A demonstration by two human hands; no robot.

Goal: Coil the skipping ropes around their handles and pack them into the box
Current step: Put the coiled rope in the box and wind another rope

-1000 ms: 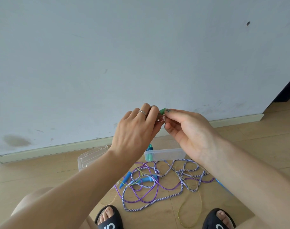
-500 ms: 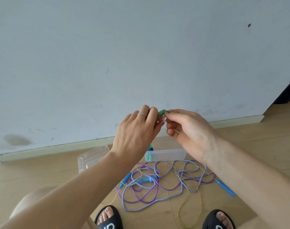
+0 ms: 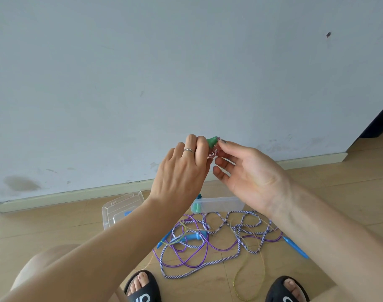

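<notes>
Both hands up at the wall, working on one green-handled rope

Left hand (image 3: 181,173) grips the green handle (image 3: 211,142) with a pinkish coil (image 3: 214,154) wound on it; right hand (image 3: 247,173) pinches the coil's end, other fingers loosely spread. Down on the floor — a tangle of purple rope (image 3: 208,249), striped rope (image 3: 240,227) and thin yellow rope (image 3: 236,284) with blue handles (image 3: 295,247), just in front of the clear box (image 3: 221,203); its lid (image 3: 120,205) lies to the left.
</notes>
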